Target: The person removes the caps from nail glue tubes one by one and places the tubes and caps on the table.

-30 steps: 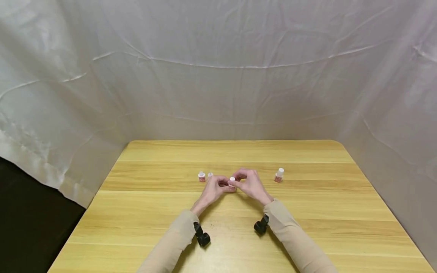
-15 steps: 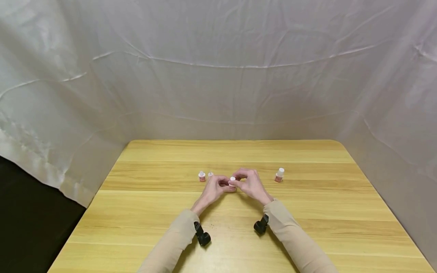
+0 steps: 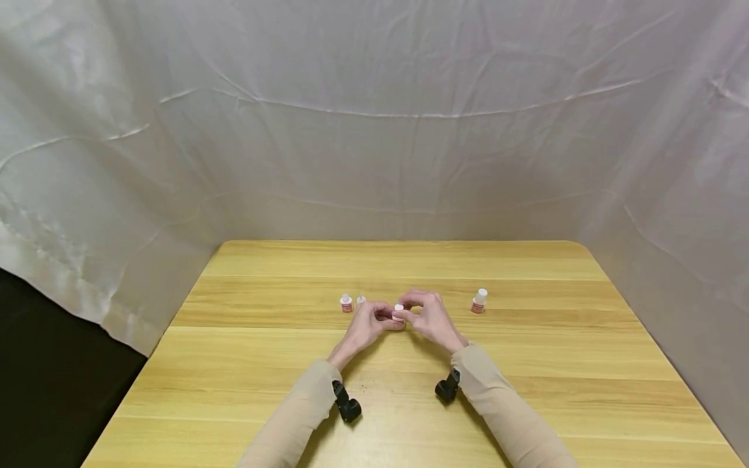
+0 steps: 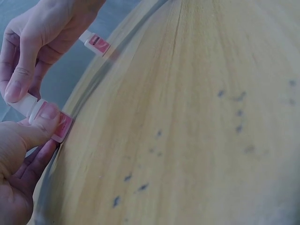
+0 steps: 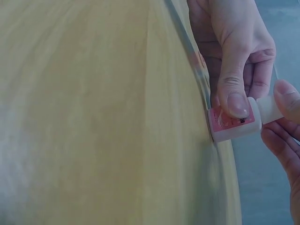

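White bottle point(image 5: 243, 130), pink label point(image 5: 220, 123); yellow wood-grained table point(image 3: 409, 416).

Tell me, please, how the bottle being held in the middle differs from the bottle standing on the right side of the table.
The held bottle has the left grip pinching its body and the right grip on its cap; the right-side bottle stands untouched on the table. The left grip partly covers the held bottle's label, while the right-side bottle's label is unobstructed. Both have white caps and pinkish-red labels.
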Action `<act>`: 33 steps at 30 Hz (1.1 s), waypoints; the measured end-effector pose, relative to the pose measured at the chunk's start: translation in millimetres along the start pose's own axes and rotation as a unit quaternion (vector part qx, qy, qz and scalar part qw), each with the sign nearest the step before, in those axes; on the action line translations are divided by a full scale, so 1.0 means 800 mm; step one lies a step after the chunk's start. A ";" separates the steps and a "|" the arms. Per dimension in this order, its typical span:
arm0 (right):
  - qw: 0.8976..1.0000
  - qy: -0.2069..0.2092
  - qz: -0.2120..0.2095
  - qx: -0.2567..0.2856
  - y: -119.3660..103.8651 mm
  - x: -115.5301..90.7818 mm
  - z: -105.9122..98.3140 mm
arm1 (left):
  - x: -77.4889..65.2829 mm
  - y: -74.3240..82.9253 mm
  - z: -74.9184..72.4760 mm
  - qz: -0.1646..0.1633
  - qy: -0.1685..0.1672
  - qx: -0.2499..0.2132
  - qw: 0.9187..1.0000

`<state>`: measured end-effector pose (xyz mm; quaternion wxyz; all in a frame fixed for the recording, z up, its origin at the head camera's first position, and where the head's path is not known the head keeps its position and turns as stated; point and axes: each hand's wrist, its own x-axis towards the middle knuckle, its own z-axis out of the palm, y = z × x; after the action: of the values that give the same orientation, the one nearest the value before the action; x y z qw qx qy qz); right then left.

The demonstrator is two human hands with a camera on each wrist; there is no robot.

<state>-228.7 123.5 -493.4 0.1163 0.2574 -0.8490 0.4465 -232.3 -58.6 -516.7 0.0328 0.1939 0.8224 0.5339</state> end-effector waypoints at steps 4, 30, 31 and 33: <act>1.000 -0.004 -0.005 -0.002 0.000 -0.001 0.000 | 0.000 0.000 0.000 0.005 0.002 0.000 1.000; 0.998 0.027 -0.032 -0.039 -0.005 0.000 0.003 | -0.001 -0.002 0.001 0.016 0.007 0.011 1.000; 0.998 0.024 -0.033 -0.042 -0.005 0.000 0.003 | -0.001 -0.002 0.001 0.015 0.006 0.010 1.000; 0.998 0.017 -0.036 -0.044 -0.006 0.000 0.002 | 0.000 -0.001 0.001 0.015 0.005 0.009 1.000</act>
<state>-226.3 119.9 -491.2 0.1577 0.2749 -0.8558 0.4089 -232.4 -58.5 -517.9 0.0191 0.2035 0.8243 0.5280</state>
